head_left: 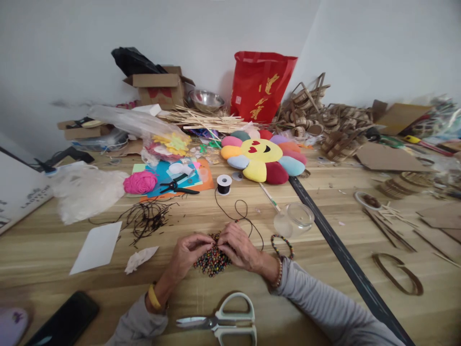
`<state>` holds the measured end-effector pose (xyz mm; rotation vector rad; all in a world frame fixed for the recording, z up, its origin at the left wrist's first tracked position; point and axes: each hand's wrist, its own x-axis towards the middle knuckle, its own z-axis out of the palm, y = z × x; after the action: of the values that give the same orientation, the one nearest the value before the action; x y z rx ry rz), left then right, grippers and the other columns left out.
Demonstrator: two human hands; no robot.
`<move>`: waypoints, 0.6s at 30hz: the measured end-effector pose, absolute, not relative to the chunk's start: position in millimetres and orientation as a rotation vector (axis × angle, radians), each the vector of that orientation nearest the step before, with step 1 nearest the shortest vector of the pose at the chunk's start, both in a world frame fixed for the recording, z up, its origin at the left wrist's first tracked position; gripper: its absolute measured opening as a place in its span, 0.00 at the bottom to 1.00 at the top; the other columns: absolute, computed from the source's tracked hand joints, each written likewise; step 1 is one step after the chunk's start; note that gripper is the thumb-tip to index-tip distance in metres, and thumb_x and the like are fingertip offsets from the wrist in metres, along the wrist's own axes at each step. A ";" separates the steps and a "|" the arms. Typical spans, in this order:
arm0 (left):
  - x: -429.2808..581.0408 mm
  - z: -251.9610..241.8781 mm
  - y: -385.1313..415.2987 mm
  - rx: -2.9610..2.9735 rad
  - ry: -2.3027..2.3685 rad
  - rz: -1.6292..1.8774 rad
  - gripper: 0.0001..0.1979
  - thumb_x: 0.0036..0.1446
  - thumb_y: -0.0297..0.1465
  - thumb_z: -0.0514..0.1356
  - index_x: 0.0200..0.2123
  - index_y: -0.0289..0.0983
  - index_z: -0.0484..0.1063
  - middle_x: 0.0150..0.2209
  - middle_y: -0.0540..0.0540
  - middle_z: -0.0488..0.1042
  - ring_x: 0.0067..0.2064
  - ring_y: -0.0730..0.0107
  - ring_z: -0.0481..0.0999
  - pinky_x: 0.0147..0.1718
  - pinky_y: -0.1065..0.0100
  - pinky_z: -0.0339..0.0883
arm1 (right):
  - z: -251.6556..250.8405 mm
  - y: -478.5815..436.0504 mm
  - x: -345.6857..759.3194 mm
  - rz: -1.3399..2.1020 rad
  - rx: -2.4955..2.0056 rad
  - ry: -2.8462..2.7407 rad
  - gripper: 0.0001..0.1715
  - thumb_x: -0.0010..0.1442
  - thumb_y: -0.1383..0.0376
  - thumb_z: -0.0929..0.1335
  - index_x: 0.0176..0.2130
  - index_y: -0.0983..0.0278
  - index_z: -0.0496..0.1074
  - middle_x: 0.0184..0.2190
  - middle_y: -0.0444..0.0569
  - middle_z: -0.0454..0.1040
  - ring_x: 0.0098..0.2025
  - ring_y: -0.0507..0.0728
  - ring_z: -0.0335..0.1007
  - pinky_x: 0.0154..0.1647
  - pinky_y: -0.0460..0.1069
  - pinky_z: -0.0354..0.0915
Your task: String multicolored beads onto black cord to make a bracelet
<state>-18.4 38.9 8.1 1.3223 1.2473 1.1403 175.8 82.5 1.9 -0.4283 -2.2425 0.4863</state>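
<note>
Left hand point(190, 251) and right hand point(238, 245) pinched closed over beads point(212, 263); can't tell on what; scissors point(215, 322) toward the table's point(120, 283) near edge.

wood-grain table point(117, 290) under beads point(212, 264), scissors point(213, 322)

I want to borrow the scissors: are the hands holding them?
No, the scissors lie on the table, while the left hand and right hand are both at the pile of beads.

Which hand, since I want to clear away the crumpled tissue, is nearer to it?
The left. The left hand is to the right of the tissue, not touching it; the right hand is farther right, beyond the left one.
</note>
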 end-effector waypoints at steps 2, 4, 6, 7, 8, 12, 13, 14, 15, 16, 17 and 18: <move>-18.4 7.4 39.3 1.322 1.236 1.147 0.08 0.45 0.34 0.67 0.26 0.35 0.79 0.29 0.43 0.81 0.31 0.64 0.78 0.34 0.67 0.73 | 1.4 82.6 175.6 0.485 -0.430 -2.243 0.05 0.67 0.67 0.60 0.38 0.63 0.64 0.32 0.50 0.71 0.36 0.57 0.62 0.40 0.53 0.61; -18.7 7.0 39.6 1.320 1.224 1.147 0.07 0.45 0.33 0.67 0.26 0.35 0.79 0.29 0.43 0.81 0.31 0.65 0.78 0.34 0.67 0.73 | 1.2 82.7 175.3 0.491 -0.430 -2.243 0.06 0.67 0.66 0.60 0.37 0.63 0.64 0.32 0.50 0.71 0.36 0.57 0.62 0.40 0.53 0.61; -19.1 7.0 39.6 1.313 1.211 1.142 0.06 0.44 0.32 0.67 0.26 0.35 0.80 0.29 0.44 0.81 0.31 0.65 0.78 0.34 0.68 0.72 | 1.2 82.7 175.1 0.498 -0.434 -2.241 0.06 0.67 0.66 0.60 0.37 0.63 0.64 0.32 0.51 0.71 0.36 0.57 0.62 0.40 0.53 0.61; -19.2 7.0 39.5 1.307 1.205 1.143 0.05 0.44 0.32 0.67 0.26 0.35 0.80 0.29 0.44 0.80 0.31 0.65 0.78 0.34 0.68 0.72 | 1.2 82.7 175.0 0.497 -0.435 -2.239 0.06 0.67 0.66 0.60 0.37 0.63 0.64 0.32 0.51 0.71 0.36 0.57 0.62 0.39 0.53 0.61; -19.3 7.1 39.4 1.304 1.200 1.144 0.05 0.44 0.31 0.67 0.26 0.35 0.80 0.29 0.44 0.80 0.32 0.66 0.78 0.35 0.68 0.72 | 1.1 82.7 174.9 0.494 -0.432 -2.236 0.07 0.67 0.66 0.60 0.37 0.63 0.64 0.32 0.51 0.71 0.36 0.57 0.62 0.39 0.53 0.61; -19.2 7.1 38.7 1.314 1.180 1.146 0.04 0.45 0.30 0.67 0.27 0.36 0.80 0.29 0.45 0.80 0.32 0.67 0.77 0.35 0.69 0.71 | -0.1 82.8 174.9 0.480 -0.424 -2.229 0.07 0.67 0.66 0.59 0.38 0.63 0.64 0.32 0.51 0.71 0.36 0.57 0.62 0.39 0.53 0.61; -19.2 6.9 38.7 1.316 1.174 1.148 0.04 0.45 0.30 0.67 0.27 0.36 0.80 0.29 0.45 0.80 0.32 0.67 0.77 0.35 0.69 0.70 | -0.5 83.0 174.9 0.480 -0.428 -2.233 0.07 0.67 0.66 0.59 0.38 0.63 0.64 0.32 0.51 0.71 0.36 0.57 0.62 0.39 0.53 0.61; -19.1 6.6 38.7 1.317 1.169 1.151 0.04 0.45 0.30 0.67 0.27 0.36 0.80 0.29 0.45 0.80 0.32 0.67 0.77 0.35 0.69 0.70 | -0.9 83.2 175.0 0.479 -0.433 -2.236 0.07 0.67 0.66 0.59 0.38 0.64 0.64 0.32 0.51 0.70 0.36 0.57 0.62 0.39 0.53 0.61; -19.1 6.3 38.8 1.318 1.165 1.155 0.04 0.45 0.30 0.67 0.27 0.36 0.80 0.29 0.45 0.80 0.32 0.67 0.77 0.34 0.69 0.70 | -1.1 83.4 175.1 0.478 -0.436 -2.237 0.07 0.67 0.65 0.59 0.38 0.64 0.64 0.32 0.51 0.70 0.36 0.57 0.62 0.39 0.53 0.61; -19.1 6.0 38.8 1.317 1.163 1.158 0.04 0.45 0.30 0.67 0.27 0.36 0.80 0.29 0.45 0.80 0.32 0.67 0.77 0.34 0.69 0.70 | -1.3 83.6 175.2 0.478 -0.436 -2.236 0.08 0.67 0.65 0.59 0.38 0.64 0.64 0.32 0.51 0.70 0.36 0.57 0.62 0.39 0.53 0.61; -19.1 5.7 38.9 1.317 1.160 1.159 0.04 0.45 0.30 0.67 0.27 0.36 0.80 0.29 0.44 0.80 0.32 0.66 0.77 0.34 0.69 0.70 | -1.4 83.8 175.3 0.477 -0.435 -2.233 0.08 0.67 0.65 0.59 0.37 0.64 0.64 0.32 0.51 0.70 0.36 0.57 0.62 0.39 0.53 0.61; -19.1 5.5 39.0 1.316 1.156 1.160 0.04 0.45 0.30 0.67 0.27 0.36 0.80 0.29 0.44 0.80 0.32 0.66 0.77 0.34 0.69 0.70 | -1.5 83.9 175.4 0.475 -0.433 -2.229 0.08 0.67 0.66 0.59 0.37 0.64 0.64 0.31 0.51 0.70 0.36 0.57 0.62 0.39 0.53 0.61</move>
<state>-19.1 39.0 5.5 1.3165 1.1563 1.1603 175.4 83.9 -1.5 -0.4333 -2.2288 0.4747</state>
